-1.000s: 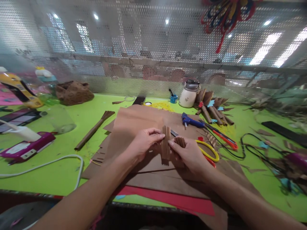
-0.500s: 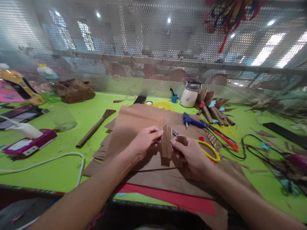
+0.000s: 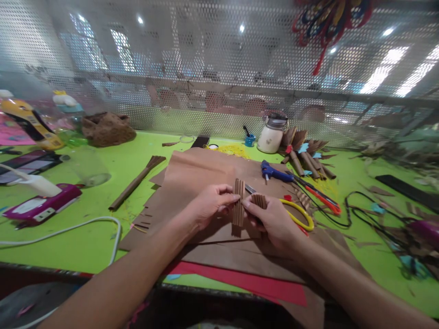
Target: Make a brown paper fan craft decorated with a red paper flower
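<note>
A narrow strip of pleated brown paper (image 3: pixel 239 214) stands upright between my hands, above the brown paper sheets (image 3: pixel 192 171). My left hand (image 3: pixel 214 203) pinches its left edge between thumb and fingers. With thumb and forefinger, my right hand (image 3: pixel 269 214) grips the right edge. A second pleated brown paper piece (image 3: pixel 259 200) pokes up from behind the right-hand fingers. Scissors with yellow handles (image 3: pixel 302 214) lie on the sheets just beyond my right hand, their blades partly hidden. Red paper (image 3: pixel 254 283) sticks out under the sheets near the table's front edge.
A blue glue gun (image 3: pixel 274 172) and a red cutter (image 3: pixel 322 198) lie right of the sheets. Behind are a white jar (image 3: pixel 270 135) and bundled paper rolls (image 3: pixel 305 157). Left are a brown paper stick (image 3: pixel 135 185), a purple power strip (image 3: pixel 43 205) and a white cable (image 3: pixel 89 221).
The pleated strip between my hands has become narrower, its folds pressed closer together. My left hand has shifted slightly right, towards my right hand.
</note>
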`<state>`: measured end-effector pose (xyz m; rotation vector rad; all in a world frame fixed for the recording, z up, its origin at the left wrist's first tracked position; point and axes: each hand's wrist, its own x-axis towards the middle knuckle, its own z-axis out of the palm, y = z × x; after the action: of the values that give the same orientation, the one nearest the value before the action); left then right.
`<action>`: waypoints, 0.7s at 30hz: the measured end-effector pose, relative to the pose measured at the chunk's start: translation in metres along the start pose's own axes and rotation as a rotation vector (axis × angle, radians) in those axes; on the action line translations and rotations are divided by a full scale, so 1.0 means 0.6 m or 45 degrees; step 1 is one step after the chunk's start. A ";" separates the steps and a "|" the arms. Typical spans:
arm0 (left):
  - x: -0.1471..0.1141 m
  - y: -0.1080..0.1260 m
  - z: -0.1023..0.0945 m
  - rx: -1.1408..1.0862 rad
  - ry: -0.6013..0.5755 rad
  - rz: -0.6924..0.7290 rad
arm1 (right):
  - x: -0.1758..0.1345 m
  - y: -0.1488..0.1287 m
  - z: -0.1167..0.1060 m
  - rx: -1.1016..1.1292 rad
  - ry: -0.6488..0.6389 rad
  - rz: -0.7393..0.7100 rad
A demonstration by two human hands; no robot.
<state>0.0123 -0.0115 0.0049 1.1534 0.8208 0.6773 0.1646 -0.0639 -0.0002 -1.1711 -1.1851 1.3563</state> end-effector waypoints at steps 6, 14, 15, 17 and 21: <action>0.001 0.000 0.001 -0.011 -0.002 -0.030 | -0.002 -0.002 0.000 0.017 -0.040 0.011; 0.001 0.002 0.003 -0.059 0.015 0.006 | -0.001 0.002 -0.003 0.094 -0.093 -0.018; 0.001 0.002 0.002 -0.059 0.016 0.011 | 0.000 0.003 -0.002 0.096 -0.098 -0.023; 0.001 0.002 0.001 -0.055 0.014 0.020 | 0.001 0.003 -0.002 0.099 -0.104 -0.026; 0.002 0.000 -0.001 -0.050 0.014 0.021 | 0.001 0.003 -0.001 0.113 -0.107 -0.014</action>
<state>0.0127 -0.0102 0.0046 1.1226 0.8048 0.7109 0.1650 -0.0632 -0.0022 -1.0524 -1.1765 1.4466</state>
